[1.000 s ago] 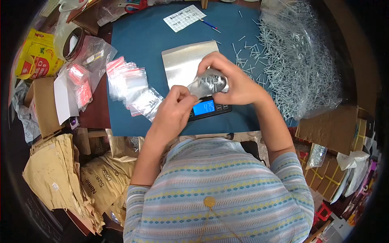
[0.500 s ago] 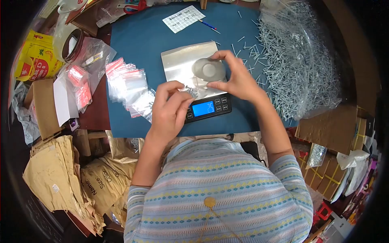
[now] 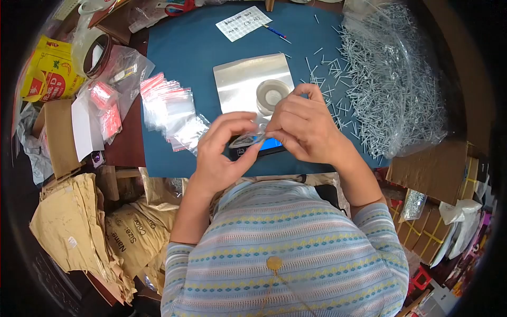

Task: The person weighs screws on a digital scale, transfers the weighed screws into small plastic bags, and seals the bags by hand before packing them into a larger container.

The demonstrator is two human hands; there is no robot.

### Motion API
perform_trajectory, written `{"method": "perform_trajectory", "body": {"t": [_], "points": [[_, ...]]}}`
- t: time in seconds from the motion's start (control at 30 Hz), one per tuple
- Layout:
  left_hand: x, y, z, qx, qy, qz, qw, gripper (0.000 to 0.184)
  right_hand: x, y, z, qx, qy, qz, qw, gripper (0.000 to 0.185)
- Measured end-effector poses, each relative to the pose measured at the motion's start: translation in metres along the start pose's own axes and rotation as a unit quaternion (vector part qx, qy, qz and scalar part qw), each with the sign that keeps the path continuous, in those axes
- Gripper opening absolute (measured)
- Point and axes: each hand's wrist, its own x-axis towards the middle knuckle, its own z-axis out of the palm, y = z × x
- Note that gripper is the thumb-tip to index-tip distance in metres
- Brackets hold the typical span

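Note:
My left hand (image 3: 219, 153) pinches a small clear zip bag (image 3: 245, 139) with grey metal pieces inside. At the bag's right end, my right hand (image 3: 306, 124) has its fingers closed on the edge. Both hands are over the front of a digital scale, partly covering its lit blue display (image 3: 271, 143). A translucent round cup (image 3: 273, 96) rests on the scale's silver plate (image 3: 237, 79), just behind my right hand. To the left of the scale lies a fanned stack of clear zip bags (image 3: 169, 108) with red strips.
A large heap of thin silver screws or nails (image 3: 391, 90) lies on clear plastic at the right, with loose ones scattered beside it. A handwritten sheet (image 3: 243, 24) and a blue pen (image 3: 274, 31) lie at the back. A cardboard box (image 3: 60, 137) stands at left.
My right hand has let go of the cup, which now sits on the plate, and has come down to the zip bag. My left hand has shifted slightly right with the bag.

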Motion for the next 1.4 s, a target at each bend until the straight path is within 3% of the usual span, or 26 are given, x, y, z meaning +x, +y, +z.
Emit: {"method": "perform_trajectory", "body": {"t": [0.1,0.2,0.4,0.57,0.67,0.77,0.87,1.07,1.17,1.27,1.4], "points": [[0.0,0.003,0.001,0.021,-0.013,-0.03,0.999,0.017,-0.002,-0.003,0.0,0.006,0.001,0.003,1.0,0.007],[-0.002,0.01,0.001,-0.06,-0.011,-0.116,0.991,0.011,-0.004,-0.006,0.002,0.027,0.008,-0.004,1.0,0.01],[-0.008,0.021,0.0,-0.167,-0.052,-0.143,0.974,0.009,-0.014,-0.013,0.002,0.081,-0.007,-0.013,0.997,0.02],[-0.011,0.03,0.0,-0.138,-0.138,-0.148,0.969,0.01,-0.025,-0.02,0.001,0.103,-0.048,-0.037,0.993,0.026],[-0.012,0.033,0.003,-0.161,-0.17,-0.186,0.954,0.008,-0.032,-0.021,0.005,0.138,-0.021,-0.05,0.989,0.029],[-0.016,0.02,0.007,-0.274,-0.146,-0.15,0.939,0.007,-0.036,-0.022,-0.002,0.11,0.01,-0.082,0.99,0.03],[-0.016,0.019,0.0,-0.295,-0.085,-0.159,0.938,0.008,-0.044,-0.02,-0.013,0.124,0.009,-0.036,0.992,0.03],[-0.017,0.021,-0.023,-0.282,-0.127,-0.215,0.926,0.014,-0.055,-0.011,-0.009,0.15,-0.029,0.049,0.987,0.018],[-0.032,0.005,-0.056,-0.201,-0.141,-0.186,0.951,0.012,-0.077,-0.001,-0.01,0.084,-0.014,0.176,0.981,0.011],[-0.053,0.002,-0.098,-0.1,-0.124,-0.272,0.949,0.012,-0.101,0.007,-0.016,0.006,0.025,0.254,0.967,0.01],[-0.078,-0.005,-0.134,0.022,-0.129,-0.418,0.899,0.009,-0.123,0.012,-0.021,-0.054,0.078,0.323,0.942,0.011]]}}
